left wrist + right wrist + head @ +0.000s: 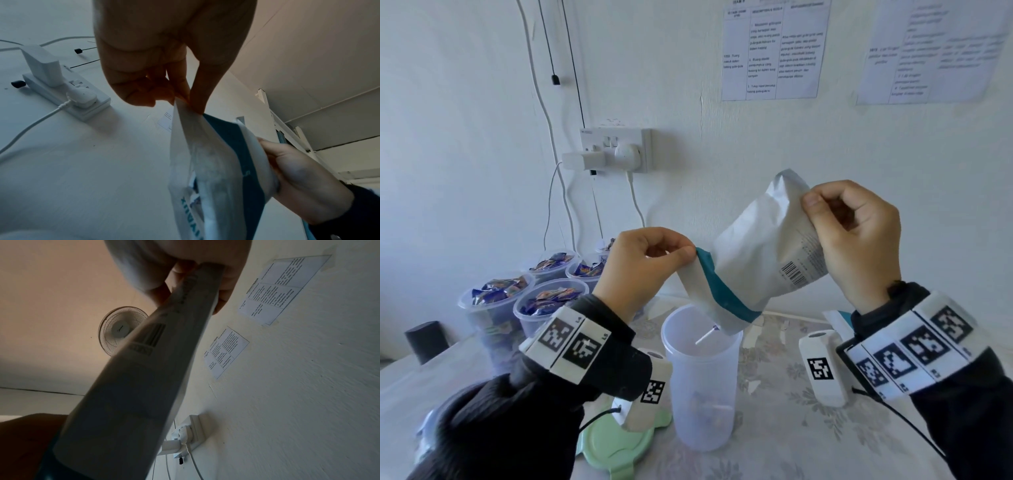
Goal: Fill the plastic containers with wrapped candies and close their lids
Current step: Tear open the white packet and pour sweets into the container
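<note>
A white candy bag (760, 253) with a teal band hangs tilted, mouth down, over a tall clear plastic container (702, 383). My left hand (650, 260) pinches the bag's open edge beside the teal band; the left wrist view shows that pinch on the bag (205, 146). My right hand (856, 236) grips the bag's upper end near the barcode, and the bag (144, 369) runs down from the hand (205, 272) in the right wrist view. A white-sticked candy (707, 335) sits at the container's mouth, and a few candies lie at its bottom. A pale green lid (616, 445) lies flat to the left of the container.
Several clear containers (544, 301) filled with blue wrapped candies stand at the back left. A dark cup (426, 339) sits at the far left. A wall socket (616, 147) with chargers and cables hangs behind. The table (791, 428) has a floral cloth.
</note>
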The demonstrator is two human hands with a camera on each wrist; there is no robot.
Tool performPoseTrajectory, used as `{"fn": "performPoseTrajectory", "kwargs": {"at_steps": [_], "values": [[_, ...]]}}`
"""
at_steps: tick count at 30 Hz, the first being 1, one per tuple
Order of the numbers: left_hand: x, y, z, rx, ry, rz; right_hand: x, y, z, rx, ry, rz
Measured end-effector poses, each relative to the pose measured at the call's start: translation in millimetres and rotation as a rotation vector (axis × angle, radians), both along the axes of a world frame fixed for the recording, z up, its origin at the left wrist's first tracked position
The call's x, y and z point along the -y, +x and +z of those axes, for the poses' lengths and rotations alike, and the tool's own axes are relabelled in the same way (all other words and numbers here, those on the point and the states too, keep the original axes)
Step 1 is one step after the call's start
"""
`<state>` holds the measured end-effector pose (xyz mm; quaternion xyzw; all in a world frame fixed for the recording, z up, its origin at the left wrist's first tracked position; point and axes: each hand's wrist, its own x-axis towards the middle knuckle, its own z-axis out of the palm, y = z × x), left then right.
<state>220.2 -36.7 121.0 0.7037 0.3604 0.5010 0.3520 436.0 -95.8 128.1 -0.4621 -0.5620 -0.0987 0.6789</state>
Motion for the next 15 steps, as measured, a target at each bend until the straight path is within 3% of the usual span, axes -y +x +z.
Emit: {"fn": "performPoseTrajectory", "kwargs": {"at_steps": [15], "values": [[1.1,0.8,-12.1,0.111,0.035,0.028,1.3,-4.1,7.4,0.066,0.049,0.024]]}}
